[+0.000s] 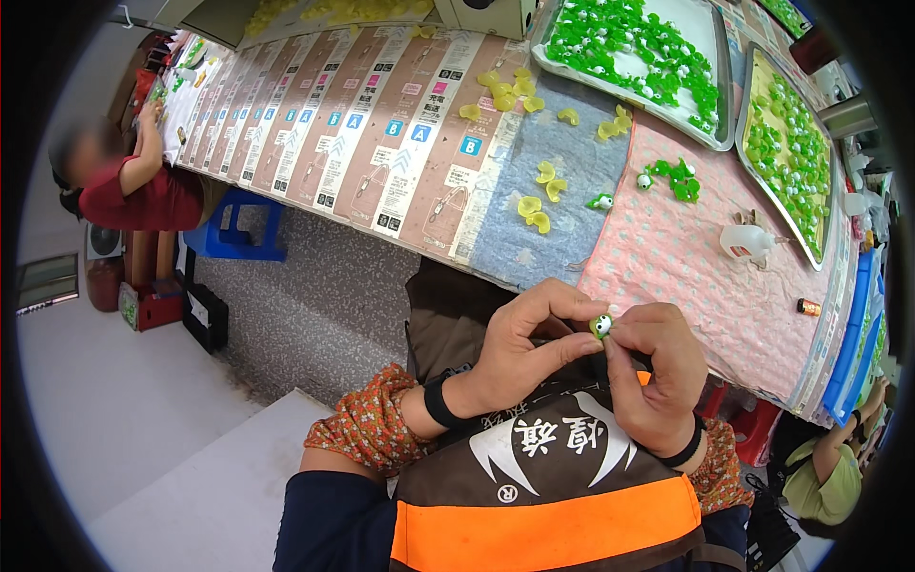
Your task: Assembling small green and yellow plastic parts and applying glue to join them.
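My left hand (pixel 510 355) and my right hand (pixel 662 374) meet above my lap, just off the table's near edge. Between their fingertips is a small green toy piece (pixel 600 326) with white, black-dotted eyes. Each hand pinches one side of it, and the fingers cover part of its shape. Beyond my hands, several translucent yellow cup-like pieces (pixel 536 217) lie on a blue cloth (pixel 510 181). One green piece with a white part (pixel 600 201) rests close to the pink cloth (pixel 705 286). A cluster of green pieces (pixel 681 179) sits farther back on the pink cloth.
A metal tray (pixel 732 76) of green and white pieces stands at the back; another tray (pixel 818 259) with green and yellow pieces is right of it. A white bottle (pixel 748 240) and small orange item (pixel 808 306) lie nearby. Co-workers sit far left (pixel 129 186) and lower right (pixel 831 477).
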Action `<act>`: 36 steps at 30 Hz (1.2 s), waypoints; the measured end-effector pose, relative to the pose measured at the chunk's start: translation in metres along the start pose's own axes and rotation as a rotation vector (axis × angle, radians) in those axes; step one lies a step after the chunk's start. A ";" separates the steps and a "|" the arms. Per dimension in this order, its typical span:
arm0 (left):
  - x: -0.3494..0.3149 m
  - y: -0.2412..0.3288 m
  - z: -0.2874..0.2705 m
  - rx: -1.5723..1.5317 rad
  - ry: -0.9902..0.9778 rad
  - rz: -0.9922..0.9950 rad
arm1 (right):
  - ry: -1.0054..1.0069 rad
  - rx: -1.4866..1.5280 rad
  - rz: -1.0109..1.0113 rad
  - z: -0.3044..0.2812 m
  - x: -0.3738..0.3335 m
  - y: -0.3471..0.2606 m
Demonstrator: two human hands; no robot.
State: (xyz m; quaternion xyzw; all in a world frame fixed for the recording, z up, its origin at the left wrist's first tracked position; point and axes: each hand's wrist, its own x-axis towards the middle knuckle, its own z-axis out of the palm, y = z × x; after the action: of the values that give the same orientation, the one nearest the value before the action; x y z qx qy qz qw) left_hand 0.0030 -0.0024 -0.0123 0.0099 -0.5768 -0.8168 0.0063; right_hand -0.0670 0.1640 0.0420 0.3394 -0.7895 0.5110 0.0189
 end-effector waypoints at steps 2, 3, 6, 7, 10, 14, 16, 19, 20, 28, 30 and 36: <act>0.001 -0.001 0.000 -0.038 0.007 -0.024 | -0.004 -0.010 -0.001 0.000 0.000 0.000; 0.001 -0.001 0.000 -0.038 0.007 -0.024 | -0.007 -0.020 -0.002 0.000 0.000 0.000; 0.001 0.000 -0.002 -0.073 0.015 -0.052 | -0.006 -0.013 -0.003 0.002 0.001 0.004; 0.002 0.000 -0.004 -0.048 0.004 -0.064 | -0.006 -0.011 -0.004 0.002 0.001 0.004; 0.004 0.004 -0.006 -0.068 -0.008 -0.120 | 0.017 0.031 0.043 0.000 0.002 0.003; 0.004 0.007 -0.001 -0.223 0.018 -0.210 | 0.004 0.052 0.067 -0.001 0.003 0.000; 0.004 0.005 0.001 -0.243 0.024 -0.220 | 0.004 0.056 0.073 -0.002 0.003 -0.001; 0.004 0.002 0.001 -0.284 0.033 -0.234 | 0.005 0.077 0.087 -0.003 0.004 -0.001; 0.003 0.002 0.001 -0.306 0.036 -0.237 | 0.001 0.078 0.083 -0.003 0.004 -0.001; 0.005 0.001 0.005 -0.328 0.040 -0.188 | 0.004 0.065 0.020 -0.004 0.004 0.002; 0.005 0.002 0.004 -0.306 0.031 -0.177 | 0.018 0.076 0.024 -0.004 0.003 0.002; 0.006 0.003 0.002 -0.189 0.051 -0.166 | 0.010 0.042 -0.014 -0.003 0.001 0.005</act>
State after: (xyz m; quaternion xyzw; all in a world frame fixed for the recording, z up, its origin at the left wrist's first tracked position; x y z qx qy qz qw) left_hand -0.0029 -0.0017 -0.0086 0.0776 -0.4939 -0.8649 -0.0456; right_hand -0.0717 0.1672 0.0404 0.3427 -0.7760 0.5291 0.0195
